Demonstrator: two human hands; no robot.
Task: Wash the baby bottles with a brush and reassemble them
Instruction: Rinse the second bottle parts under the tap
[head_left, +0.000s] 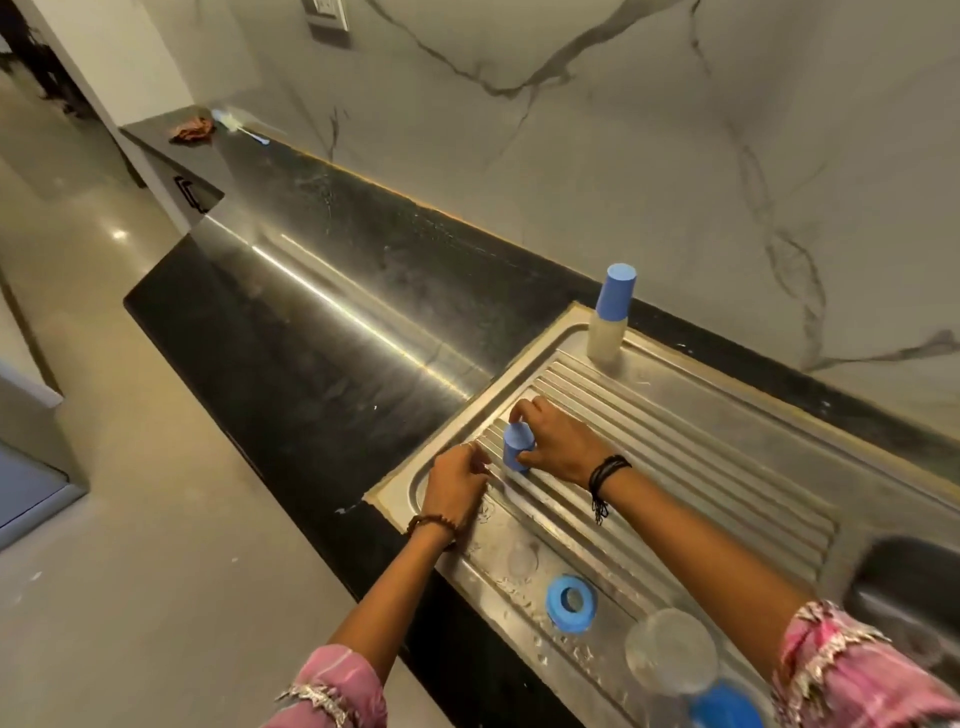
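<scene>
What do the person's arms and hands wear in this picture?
Both arms have pink patterned sleeves with pale frilled edges, pushed up above the forearms. The left hand has a brown bead bracelet at its wrist; the right hand has black cords with loose ends.

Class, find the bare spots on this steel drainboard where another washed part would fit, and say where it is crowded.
Free: the ribbed steel drainboard between the assembled blue-capped bottle and the dark sink basin. Crowded: the left end, where the right hand grips a blue cap beside the left hand, and the front edge with the blue ring.
</scene>
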